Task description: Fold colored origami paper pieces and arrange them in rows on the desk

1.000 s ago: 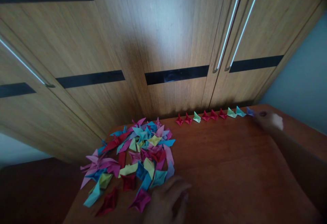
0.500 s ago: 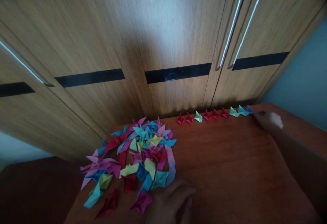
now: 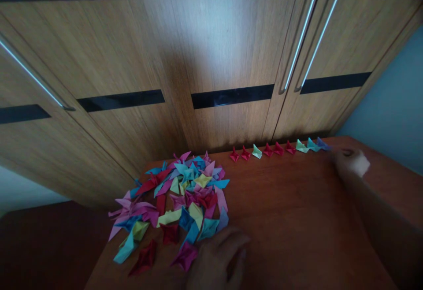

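Nine folded paper pieces (image 3: pixel 279 149) in a line along the table's (image 3: pixel 287 210) back edge: five red, two pale green, one light blue, one purple, all little pointy folds. The right hand (image 3: pixel 346 160) is by the purple end, fingers curled; too blurry to tell if it's touching or holding anything. Big mixed pile (image 3: pixel 188 188) on the left, pink, red, blue, yellow, too overlapped to count. Left hand (image 3: pixel 220 254) sits right beside a magenta piece (image 3: pixel 185 256), loose half-curled grip, can't tell what's under it. Three metal handles (image 3: pixel 304 32) on the cabinet (image 3: pixel 228 39).
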Available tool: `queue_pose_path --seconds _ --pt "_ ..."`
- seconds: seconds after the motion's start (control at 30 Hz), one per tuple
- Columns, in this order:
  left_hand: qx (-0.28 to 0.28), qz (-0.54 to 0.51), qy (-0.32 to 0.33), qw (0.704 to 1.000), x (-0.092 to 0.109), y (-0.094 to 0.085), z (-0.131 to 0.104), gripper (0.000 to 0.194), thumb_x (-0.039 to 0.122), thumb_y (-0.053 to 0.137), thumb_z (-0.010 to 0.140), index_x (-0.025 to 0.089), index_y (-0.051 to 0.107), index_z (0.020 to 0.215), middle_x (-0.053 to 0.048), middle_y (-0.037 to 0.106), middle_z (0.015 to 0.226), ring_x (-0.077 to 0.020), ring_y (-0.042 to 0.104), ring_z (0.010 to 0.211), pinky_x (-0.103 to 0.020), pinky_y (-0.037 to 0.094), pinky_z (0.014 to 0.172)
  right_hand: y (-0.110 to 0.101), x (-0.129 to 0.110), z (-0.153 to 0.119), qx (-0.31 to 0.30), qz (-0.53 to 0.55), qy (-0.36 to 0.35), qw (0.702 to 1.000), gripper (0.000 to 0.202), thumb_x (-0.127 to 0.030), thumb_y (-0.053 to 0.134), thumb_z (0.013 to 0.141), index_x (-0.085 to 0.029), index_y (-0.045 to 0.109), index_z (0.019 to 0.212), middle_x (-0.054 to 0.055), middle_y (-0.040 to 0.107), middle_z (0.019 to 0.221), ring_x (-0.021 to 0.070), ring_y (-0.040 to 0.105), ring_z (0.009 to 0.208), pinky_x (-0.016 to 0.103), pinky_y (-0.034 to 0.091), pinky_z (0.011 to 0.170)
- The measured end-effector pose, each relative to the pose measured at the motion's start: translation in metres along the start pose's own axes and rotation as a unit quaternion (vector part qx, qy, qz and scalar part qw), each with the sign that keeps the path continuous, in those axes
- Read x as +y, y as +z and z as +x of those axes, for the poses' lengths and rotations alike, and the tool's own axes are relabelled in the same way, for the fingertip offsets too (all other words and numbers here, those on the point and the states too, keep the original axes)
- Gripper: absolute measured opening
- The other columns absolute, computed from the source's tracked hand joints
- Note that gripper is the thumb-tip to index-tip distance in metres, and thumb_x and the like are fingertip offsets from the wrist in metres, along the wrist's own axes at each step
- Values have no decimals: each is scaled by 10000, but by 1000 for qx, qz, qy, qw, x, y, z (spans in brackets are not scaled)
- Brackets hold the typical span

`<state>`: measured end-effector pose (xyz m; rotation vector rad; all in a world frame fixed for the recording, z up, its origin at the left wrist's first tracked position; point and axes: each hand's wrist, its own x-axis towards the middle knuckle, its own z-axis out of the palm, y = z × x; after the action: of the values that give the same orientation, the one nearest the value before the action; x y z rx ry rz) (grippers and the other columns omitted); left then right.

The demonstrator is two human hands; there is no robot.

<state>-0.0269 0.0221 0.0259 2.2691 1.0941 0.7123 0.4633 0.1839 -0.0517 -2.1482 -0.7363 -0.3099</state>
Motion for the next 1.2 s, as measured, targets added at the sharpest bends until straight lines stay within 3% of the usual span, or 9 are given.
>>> queue_pose_path --seconds 0.17,0.33,0.43,0.57,0.8,0.93,1.1,1.2 --pt "74 132 -22 988 -22 -40 6 326 185 468 867 271 580 1161 -54 624 1166 -205 597 1055 -335 493 913 -24 -16 -55 7 70 49 996 287 -255 533 704 -100 662 908 148 655 814 230 565 692 342 413 674" --pt "131 218 -111 961 -62 -78 8 292 244 465 872 210 599 1129 -75 643 1121 -236 593 1050 -396 468 923 -33 -55 -124 -67 180 17 981 290 -345 544 717 -137 640 895 77 653 762 192 589 669 281 450 662" --pt "105 220 -123 962 -73 -80 11 275 221 479 859 189 619 1093 -83 649 1091 -226 603 1016 -370 465 902 -37 -85 -163 -144 242 -9 960 269 -370 550 722 -164 630 874 49 650 746 183 597 678 269 448 666" --pt "57 230 -97 967 -72 -72 23 287 167 505 832 195 622 1093 -80 636 1068 -209 585 1004 -348 424 918 -41 -114 -201 -235 285 -48 928 275 -403 544 730 -175 629 856 50 661 770 187 604 711 276 445 689" --pt "7 267 -142 953 -71 -64 45 135 172 531 811 186 655 862 -75 614 937 -208 587 889 -317 437 815 -37 -116 -213 -244 328 -11 912 304 -432 563 706 -163 630 831 44 654 734 186 592 669 272 439 636" --pt "39 221 -106 969 -73 -60 43 112 132 527 794 184 626 783 -62 609 900 -200 580 886 -313 434 832 -34 -112 -211 -265 352 -17 898 300 -430 571 708 -167 624 842 41 654 753 180 593 684 273 445 664" --pt "71 92 -49 992 -62 -69 31 127 182 494 840 209 614 876 -49 632 983 -196 585 944 -323 437 867 -38 -115 -212 -292 334 -39 895 291 -432 582 710 -174 632 834 32 652 740 179 592 688 279 441 669" --pt "104 31 -61 992 -52 -72 20 131 249 467 879 215 591 909 -36 641 988 -192 596 938 -312 447 839 -43 -117 -213 -308 338 -43 888 294 -442 601 712 -176 627 835 28 645 732 182 589 692 287 441 676"
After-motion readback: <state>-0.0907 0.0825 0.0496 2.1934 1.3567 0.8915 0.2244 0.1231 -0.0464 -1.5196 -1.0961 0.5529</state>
